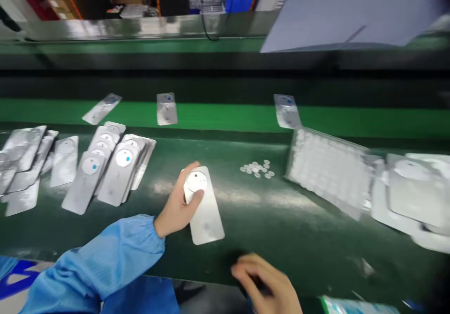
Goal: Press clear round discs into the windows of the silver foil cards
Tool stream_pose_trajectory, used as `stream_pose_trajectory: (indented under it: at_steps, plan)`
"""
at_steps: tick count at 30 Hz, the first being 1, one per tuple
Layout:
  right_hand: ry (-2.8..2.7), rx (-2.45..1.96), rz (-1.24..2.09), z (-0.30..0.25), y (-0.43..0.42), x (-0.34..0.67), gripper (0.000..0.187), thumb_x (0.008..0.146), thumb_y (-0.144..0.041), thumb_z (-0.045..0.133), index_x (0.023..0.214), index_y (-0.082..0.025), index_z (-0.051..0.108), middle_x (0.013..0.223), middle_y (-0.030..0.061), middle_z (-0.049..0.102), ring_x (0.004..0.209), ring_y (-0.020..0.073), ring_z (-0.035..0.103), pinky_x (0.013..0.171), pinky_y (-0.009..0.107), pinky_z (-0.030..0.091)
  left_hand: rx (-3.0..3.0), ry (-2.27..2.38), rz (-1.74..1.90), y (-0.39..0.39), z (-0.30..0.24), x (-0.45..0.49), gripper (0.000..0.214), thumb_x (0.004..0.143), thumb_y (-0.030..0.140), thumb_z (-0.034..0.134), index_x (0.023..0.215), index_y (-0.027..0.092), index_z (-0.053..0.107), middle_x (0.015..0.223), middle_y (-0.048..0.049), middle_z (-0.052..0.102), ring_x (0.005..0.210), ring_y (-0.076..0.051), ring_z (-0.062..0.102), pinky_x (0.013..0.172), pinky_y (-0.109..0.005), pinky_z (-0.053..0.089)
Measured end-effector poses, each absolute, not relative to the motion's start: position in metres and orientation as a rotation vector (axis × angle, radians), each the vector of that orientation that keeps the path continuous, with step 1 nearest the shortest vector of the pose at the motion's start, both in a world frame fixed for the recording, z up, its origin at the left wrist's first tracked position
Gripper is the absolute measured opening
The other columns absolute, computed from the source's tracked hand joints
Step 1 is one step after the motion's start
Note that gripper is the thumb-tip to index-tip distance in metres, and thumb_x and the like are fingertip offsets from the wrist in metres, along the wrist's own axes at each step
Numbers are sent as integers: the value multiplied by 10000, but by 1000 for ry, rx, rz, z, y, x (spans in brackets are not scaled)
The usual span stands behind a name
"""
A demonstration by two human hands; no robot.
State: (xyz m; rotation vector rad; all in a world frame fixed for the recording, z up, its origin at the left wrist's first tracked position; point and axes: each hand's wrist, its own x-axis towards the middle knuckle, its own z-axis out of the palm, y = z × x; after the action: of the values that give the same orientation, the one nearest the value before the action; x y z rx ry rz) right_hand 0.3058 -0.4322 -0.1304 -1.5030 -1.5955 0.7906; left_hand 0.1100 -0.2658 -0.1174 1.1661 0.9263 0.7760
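My left hand (183, 199) grips a flat silver plate (208, 218) with rounded corners by its upper end, thumb across the face. A white disc (196, 181) with a small dark mark sits near the plate's top. Closer to the front edge, my right hand (269, 281) is closed, its thumb and fingertips brought together. It is slightly blurred, and anything held in it is too small or hidden to make out. Several small clear round pieces (256, 168) lie loose on the dark green work surface (246, 215), beyond and between the hands.
Stacked silver plates (117, 178), some with blue dots, lie at left beside more overlapping plates (24, 164). Single plates (166, 109) rest on the bright green strip. A clear compartment tray (326, 168) stands at right, near more pale plates (415, 192). A white sheet (344, 9) overhangs the upper right.
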Motion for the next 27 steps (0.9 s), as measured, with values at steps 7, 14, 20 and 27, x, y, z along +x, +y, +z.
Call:
stream_pose_trajectory:
  at_steps: [7, 14, 20, 27]
  plan:
    - [-876, -1494, 1346, -99, -347, 296, 521, 817, -662, 759, 705, -162, 665, 531, -25, 508, 473, 90, 400, 436, 218, 324, 1590, 880, 718, -265, -114, 108, 283, 869, 331, 779, 1137, 251, 825, 1152, -81, 800, 1094, -303, 720, 991, -387, 550]
    - [-862, -1471, 1484, -98, -339, 291, 541, 720, -678, 838, 707, -156, 697, 488, -66, 426, 446, 57, 277, 400, 201, 205, 1568, 762, 746, -269, -120, 113, 142, 859, 334, 802, 983, 297, 860, 997, -64, 831, 945, -286, 772, 907, -381, 579]
    - [-885, -1510, 1468, -96, -338, 294, 546, 759, -689, 799, 741, -151, 714, 505, -46, 487, 397, 62, 353, 374, 204, 278, 1536, 861, 733, -269, -122, 112, 171, 829, 377, 830, 962, 277, 866, 770, -59, 810, 616, -203, 674, 624, -310, 535]
    - [-1114, -1557, 1293, -85, -336, 295, 449, 855, -603, 749, 796, -158, 732, 590, 5, 594, 479, 103, 468, 417, 216, 367, 1479, 854, 743, -270, -119, 112, 298, 829, 340, 823, 1113, 251, 835, 1050, -82, 820, 911, -268, 760, 809, -334, 597]
